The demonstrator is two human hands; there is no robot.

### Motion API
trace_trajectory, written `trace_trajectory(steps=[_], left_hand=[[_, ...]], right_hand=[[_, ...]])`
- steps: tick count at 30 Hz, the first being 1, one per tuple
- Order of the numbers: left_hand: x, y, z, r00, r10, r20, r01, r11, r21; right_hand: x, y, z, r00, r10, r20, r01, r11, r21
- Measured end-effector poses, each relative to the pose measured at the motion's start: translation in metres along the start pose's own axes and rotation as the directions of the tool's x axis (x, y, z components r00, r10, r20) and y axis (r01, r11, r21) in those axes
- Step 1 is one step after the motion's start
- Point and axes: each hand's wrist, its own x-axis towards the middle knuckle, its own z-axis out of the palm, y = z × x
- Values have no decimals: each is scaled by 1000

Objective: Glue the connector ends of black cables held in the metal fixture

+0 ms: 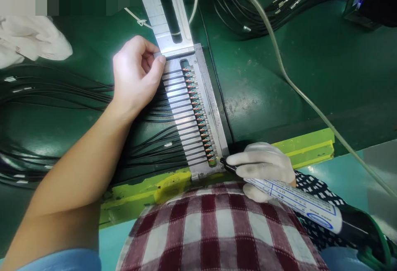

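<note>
My bare left hand (135, 70) grips the upper left edge of a metal fixture (214, 111), its thumb on the plate beside the hinge and its other fingers curled. A slotted metal lid (174, 47) stands swung back at the fixture's far end. Thin black cables (173, 109) lie side by side across the plate, their stripped copper-coloured ends over a long slot. In my white-gloved right hand (268, 167) is a labelled dispensing syringe (294, 205) with a black front end. Its tip points at the near end of the slot; whether it touches is too small to tell.
Bundled black cables (62, 91) run off to the left on the green table (254, 85). More cables (242, 14) lie at the back right. A pale hose (276, 47) crosses the right side. White cloth (37, 39) lies back left, and a yellow-green strip (310, 149) edges the table.
</note>
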Motion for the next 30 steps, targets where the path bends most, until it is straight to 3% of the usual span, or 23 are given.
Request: trace_trajectory(steps=[16,30], left_hand=[[1,-2,0,1000,1,5,-1,1000,0],[2,0,0,999,-30,14,30,1000,-7]], right_hand=[[-2,0,0,999,52,0,-52,998,-34],[-6,-5,-3,999,3,-45,-4,999,-38]])
